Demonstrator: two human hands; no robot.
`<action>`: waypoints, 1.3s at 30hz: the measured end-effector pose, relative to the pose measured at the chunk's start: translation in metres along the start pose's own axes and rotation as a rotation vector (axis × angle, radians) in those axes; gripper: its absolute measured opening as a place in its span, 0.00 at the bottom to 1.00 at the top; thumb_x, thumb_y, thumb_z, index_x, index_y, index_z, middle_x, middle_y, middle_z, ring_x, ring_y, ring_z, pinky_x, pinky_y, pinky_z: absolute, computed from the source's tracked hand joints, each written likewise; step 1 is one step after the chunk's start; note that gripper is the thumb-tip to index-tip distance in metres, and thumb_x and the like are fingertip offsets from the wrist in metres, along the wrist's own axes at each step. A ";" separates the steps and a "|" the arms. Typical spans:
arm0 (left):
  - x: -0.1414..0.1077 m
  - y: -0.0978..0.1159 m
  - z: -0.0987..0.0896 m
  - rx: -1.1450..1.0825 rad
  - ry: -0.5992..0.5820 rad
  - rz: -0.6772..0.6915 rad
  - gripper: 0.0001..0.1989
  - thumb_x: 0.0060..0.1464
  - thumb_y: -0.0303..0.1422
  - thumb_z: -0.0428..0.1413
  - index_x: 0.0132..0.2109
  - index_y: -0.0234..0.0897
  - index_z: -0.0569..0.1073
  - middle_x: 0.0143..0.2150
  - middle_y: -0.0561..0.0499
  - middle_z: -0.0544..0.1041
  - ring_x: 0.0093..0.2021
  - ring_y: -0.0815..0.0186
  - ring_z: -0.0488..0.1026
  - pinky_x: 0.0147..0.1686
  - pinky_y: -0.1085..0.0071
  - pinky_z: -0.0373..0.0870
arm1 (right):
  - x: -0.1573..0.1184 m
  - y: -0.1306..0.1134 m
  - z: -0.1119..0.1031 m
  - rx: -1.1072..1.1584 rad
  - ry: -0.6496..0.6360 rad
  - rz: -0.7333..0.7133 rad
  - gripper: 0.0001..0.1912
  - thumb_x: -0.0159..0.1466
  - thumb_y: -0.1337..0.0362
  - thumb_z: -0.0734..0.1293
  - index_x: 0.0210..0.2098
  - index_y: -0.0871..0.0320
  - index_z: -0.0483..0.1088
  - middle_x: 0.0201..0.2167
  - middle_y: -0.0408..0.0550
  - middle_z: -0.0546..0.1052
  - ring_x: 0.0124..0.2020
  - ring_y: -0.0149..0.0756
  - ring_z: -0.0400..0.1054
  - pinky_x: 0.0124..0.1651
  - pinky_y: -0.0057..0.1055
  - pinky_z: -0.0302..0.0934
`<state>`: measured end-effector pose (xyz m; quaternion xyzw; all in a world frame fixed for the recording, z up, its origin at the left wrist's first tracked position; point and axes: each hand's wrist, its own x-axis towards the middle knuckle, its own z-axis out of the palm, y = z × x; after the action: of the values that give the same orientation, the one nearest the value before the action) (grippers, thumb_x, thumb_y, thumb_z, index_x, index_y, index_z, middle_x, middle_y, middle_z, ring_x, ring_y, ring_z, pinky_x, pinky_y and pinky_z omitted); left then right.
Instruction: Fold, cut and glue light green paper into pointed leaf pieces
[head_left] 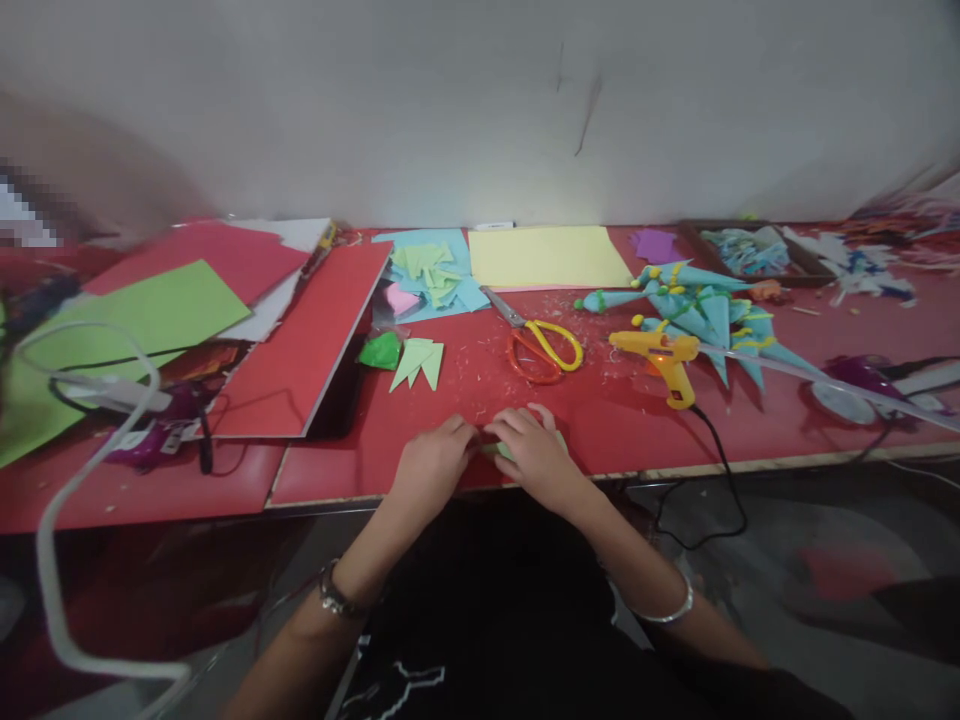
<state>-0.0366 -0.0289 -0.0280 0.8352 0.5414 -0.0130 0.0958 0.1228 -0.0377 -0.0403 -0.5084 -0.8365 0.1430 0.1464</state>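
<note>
Near the front edge of the red table [360, 470], my left hand [437, 457] and my right hand [531, 450] lie close together. A small piece of light green paper [507, 450] shows under the fingers of my right hand, pressed against the tabletop. The fingers of my left hand are bent and closed at the paper's left end; whatever is between them is hidden. Folded light green pieces [418, 364] rest ahead of my left hand. Scissors [534, 338] with red and yellow handles lie beyond both hands.
A yellow glue gun [660, 358] with a black cord stands right of the scissors, before blue paper cones [701, 310]. Leftward are a red board [304, 345], green sheet [127, 335] and white tube [52, 560]. Yellow paper [551, 257] lies by the wall.
</note>
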 end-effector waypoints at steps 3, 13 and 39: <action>0.001 0.002 0.000 0.027 0.000 -0.003 0.09 0.58 0.31 0.45 0.39 0.38 0.69 0.35 0.51 0.72 0.31 0.65 0.71 0.26 0.73 0.60 | 0.000 -0.001 0.002 -0.081 0.034 -0.018 0.08 0.58 0.68 0.64 0.38 0.57 0.67 0.38 0.44 0.71 0.42 0.35 0.62 0.55 0.38 0.38; -0.005 -0.013 0.011 -0.223 0.149 0.089 0.06 0.54 0.33 0.51 0.39 0.39 0.68 0.37 0.53 0.72 0.36 0.68 0.71 0.33 0.74 0.64 | 0.001 -0.010 0.007 -0.090 0.016 0.027 0.04 0.62 0.67 0.59 0.33 0.57 0.64 0.35 0.45 0.71 0.41 0.36 0.61 0.52 0.40 0.40; -0.013 -0.009 0.009 -0.133 0.321 0.014 0.06 0.49 0.29 0.51 0.32 0.39 0.72 0.28 0.54 0.75 0.27 0.69 0.69 0.27 0.74 0.60 | 0.009 -0.007 -0.006 0.272 -0.097 -0.035 0.12 0.65 0.65 0.55 0.28 0.59 0.65 0.28 0.42 0.73 0.32 0.29 0.62 0.39 0.32 0.40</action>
<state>-0.0497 -0.0383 -0.0362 0.8220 0.5437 0.1571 0.0634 0.1149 -0.0321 -0.0311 -0.4617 -0.8242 0.2768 0.1757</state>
